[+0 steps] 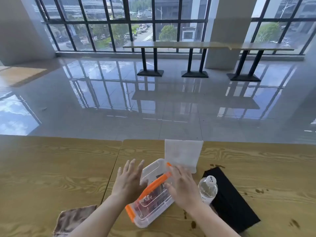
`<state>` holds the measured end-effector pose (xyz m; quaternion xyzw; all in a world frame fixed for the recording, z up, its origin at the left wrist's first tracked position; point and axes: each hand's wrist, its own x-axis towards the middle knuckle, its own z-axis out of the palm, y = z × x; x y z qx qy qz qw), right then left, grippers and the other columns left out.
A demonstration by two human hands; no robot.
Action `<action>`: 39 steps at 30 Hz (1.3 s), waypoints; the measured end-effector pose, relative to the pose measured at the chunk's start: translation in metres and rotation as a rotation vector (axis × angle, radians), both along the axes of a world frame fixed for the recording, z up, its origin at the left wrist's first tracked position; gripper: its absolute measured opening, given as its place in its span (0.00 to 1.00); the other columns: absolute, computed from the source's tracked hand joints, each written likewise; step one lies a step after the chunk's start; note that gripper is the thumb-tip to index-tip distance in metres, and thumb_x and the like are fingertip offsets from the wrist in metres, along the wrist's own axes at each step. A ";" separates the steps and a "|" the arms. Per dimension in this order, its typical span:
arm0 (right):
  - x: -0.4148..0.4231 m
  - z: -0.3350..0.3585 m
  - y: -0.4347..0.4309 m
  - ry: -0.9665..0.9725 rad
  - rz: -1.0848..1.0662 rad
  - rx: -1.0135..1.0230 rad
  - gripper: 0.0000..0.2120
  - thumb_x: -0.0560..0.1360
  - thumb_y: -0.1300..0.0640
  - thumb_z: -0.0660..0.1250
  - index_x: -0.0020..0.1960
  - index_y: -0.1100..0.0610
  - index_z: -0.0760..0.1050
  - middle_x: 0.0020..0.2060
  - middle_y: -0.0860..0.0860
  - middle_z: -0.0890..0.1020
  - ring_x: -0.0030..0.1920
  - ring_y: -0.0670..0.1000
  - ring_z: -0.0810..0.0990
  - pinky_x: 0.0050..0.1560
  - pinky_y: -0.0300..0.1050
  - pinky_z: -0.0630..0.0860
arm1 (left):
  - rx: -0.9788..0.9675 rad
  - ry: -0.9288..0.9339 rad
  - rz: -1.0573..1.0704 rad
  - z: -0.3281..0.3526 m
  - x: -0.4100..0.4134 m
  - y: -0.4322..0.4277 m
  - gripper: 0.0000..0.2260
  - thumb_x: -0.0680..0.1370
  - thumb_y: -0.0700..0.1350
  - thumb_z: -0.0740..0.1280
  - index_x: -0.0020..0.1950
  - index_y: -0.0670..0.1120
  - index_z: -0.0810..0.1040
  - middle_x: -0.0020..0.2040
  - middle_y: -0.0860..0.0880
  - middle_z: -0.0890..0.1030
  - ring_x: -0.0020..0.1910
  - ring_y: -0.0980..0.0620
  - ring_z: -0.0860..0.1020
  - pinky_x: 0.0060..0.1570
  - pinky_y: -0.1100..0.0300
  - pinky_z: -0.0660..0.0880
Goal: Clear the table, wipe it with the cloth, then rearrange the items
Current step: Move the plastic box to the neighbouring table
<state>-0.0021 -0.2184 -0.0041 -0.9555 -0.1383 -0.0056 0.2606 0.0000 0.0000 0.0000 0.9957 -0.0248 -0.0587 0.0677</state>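
A clear plastic box (150,202) with an orange handle and orange clips lies at an angle on the wooden table (51,168). Dark small items show through its lid. My left hand (130,182) rests against the box's left side with fingers spread. My right hand (181,187) lies on its right side, fingers over the lid beside the handle. A brownish cloth (73,219) lies crumpled near the front edge, left of my left forearm. A white folded sheet (183,154) sits just behind the box. A water bottle (207,189) stands right of my right hand, against a black flat pouch (230,202).
Dark liquid spots (259,191) mark the table around the pouch and near my right wrist. The table's far edge runs across the view at mid-height. Beyond it are a glossy tiled floor, a long bench table (205,45) and large windows.
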 end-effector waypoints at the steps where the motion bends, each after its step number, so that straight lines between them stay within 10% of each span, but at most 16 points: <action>1: -0.004 -0.002 0.000 0.034 -0.017 0.016 0.36 0.77 0.46 0.68 0.78 0.43 0.52 0.74 0.47 0.61 0.74 0.53 0.57 0.74 0.50 0.61 | -0.005 0.029 -0.003 -0.002 0.000 0.001 0.33 0.80 0.62 0.55 0.80 0.53 0.46 0.80 0.44 0.52 0.79 0.43 0.50 0.76 0.44 0.53; 4: -0.020 -0.012 0.001 0.115 -0.111 0.076 0.42 0.76 0.47 0.69 0.76 0.34 0.43 0.76 0.48 0.52 0.77 0.55 0.48 0.75 0.58 0.59 | -0.047 0.045 -0.021 -0.012 0.001 0.001 0.32 0.79 0.62 0.55 0.79 0.53 0.50 0.77 0.44 0.59 0.74 0.45 0.62 0.71 0.49 0.63; 9: -0.040 -0.030 0.014 0.240 -0.326 0.238 0.44 0.76 0.47 0.69 0.79 0.47 0.43 0.79 0.51 0.40 0.79 0.52 0.43 0.75 0.55 0.53 | -0.101 0.038 -0.090 -0.027 0.003 0.006 0.26 0.79 0.62 0.54 0.75 0.54 0.56 0.67 0.49 0.68 0.61 0.48 0.72 0.57 0.53 0.72; 25: -0.034 -0.032 0.050 0.306 -0.587 0.484 0.41 0.76 0.54 0.70 0.80 0.51 0.48 0.79 0.48 0.50 0.78 0.46 0.46 0.74 0.44 0.48 | -0.301 0.072 -0.073 -0.033 0.017 0.021 0.30 0.77 0.61 0.62 0.77 0.57 0.56 0.62 0.50 0.70 0.60 0.49 0.71 0.55 0.53 0.74; 39: 0.005 -0.021 0.096 0.296 -0.450 0.420 0.42 0.72 0.61 0.74 0.78 0.46 0.55 0.76 0.44 0.62 0.76 0.46 0.59 0.74 0.56 0.63 | -0.355 -0.049 0.169 -0.032 0.006 0.062 0.32 0.76 0.64 0.62 0.77 0.54 0.58 0.58 0.50 0.71 0.55 0.50 0.73 0.51 0.57 0.73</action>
